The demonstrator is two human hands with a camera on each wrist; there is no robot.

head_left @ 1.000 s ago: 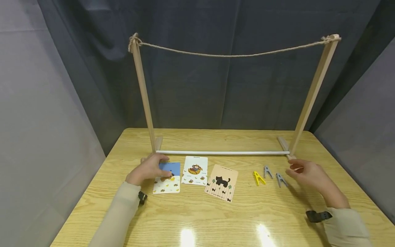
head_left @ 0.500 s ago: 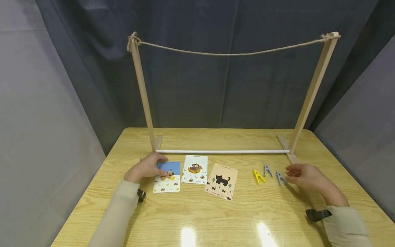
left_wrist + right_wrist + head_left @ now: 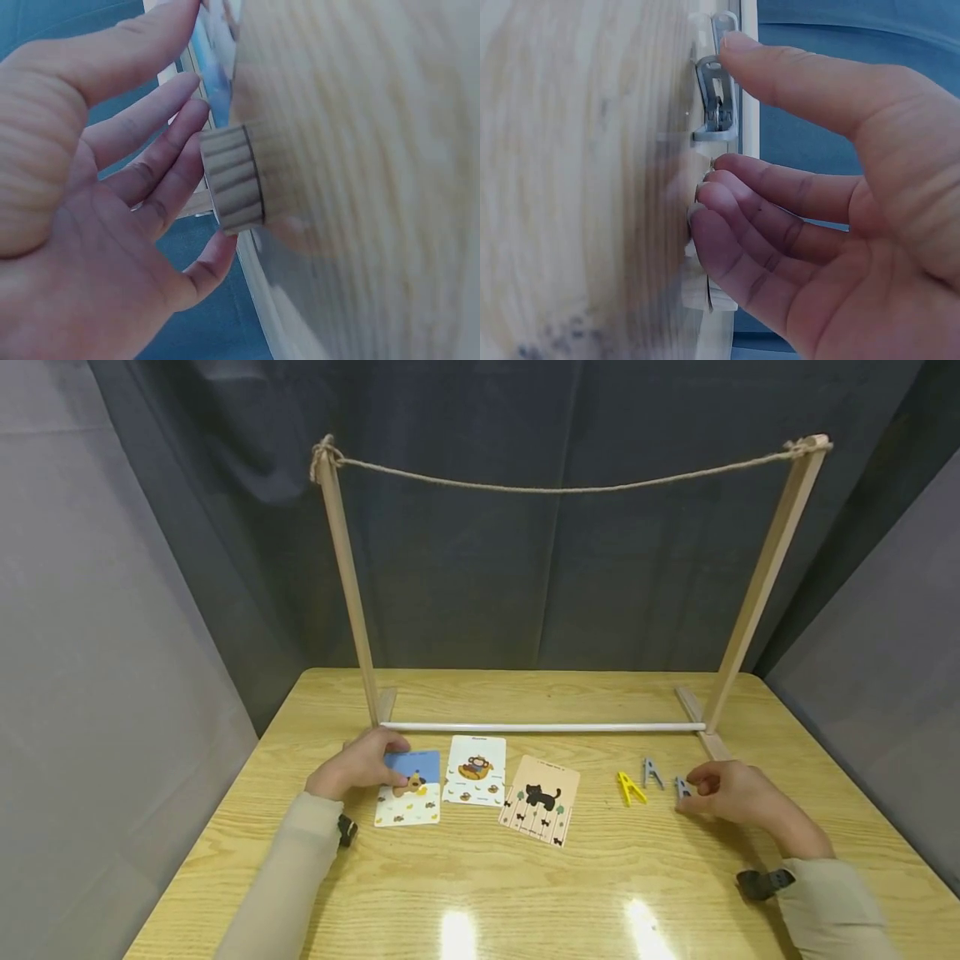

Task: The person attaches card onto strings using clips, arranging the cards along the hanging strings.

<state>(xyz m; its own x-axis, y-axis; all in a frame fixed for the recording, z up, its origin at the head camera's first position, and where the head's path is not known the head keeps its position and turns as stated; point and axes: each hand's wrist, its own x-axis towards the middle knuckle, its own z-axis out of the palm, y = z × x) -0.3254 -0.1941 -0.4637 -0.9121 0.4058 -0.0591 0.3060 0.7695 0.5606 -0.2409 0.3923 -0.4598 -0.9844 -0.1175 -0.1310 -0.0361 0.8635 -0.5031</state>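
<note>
My left hand (image 3: pixel 356 766) rests over the upper left corner of a blue-and-white card with a dog picture (image 3: pixel 408 810), its thumb lying on the card. In the left wrist view, the loosely bent fingers are beside the end of the stand's wooden foot (image 3: pixel 232 180). My right hand (image 3: pixel 738 793) is low over the table at a grey-blue clothespin (image 3: pixel 682 787), thumb and index finger on either side of it. In the right wrist view, the thumb overlaps the clothespin (image 3: pixel 718 97), while the index fingertip is apart from it. Another grey-blue clothespin (image 3: pixel 651 773) and a yellow clothespin (image 3: pixel 632 789) lie to the left.
A monkey card (image 3: pixel 475 770) and a peach cat card (image 3: pixel 540 802) lie mid-table. Behind them stands a frame with two wooden posts (image 3: pixel 347 577), a white bar (image 3: pixel 540 727) low down, and a sagging rope (image 3: pixel 555 490) across the top. Dark curtain hangs behind.
My right hand has moved left and come down around the nearest grey-blue clothespin. The left hand has barely shifted on the dog card.
</note>
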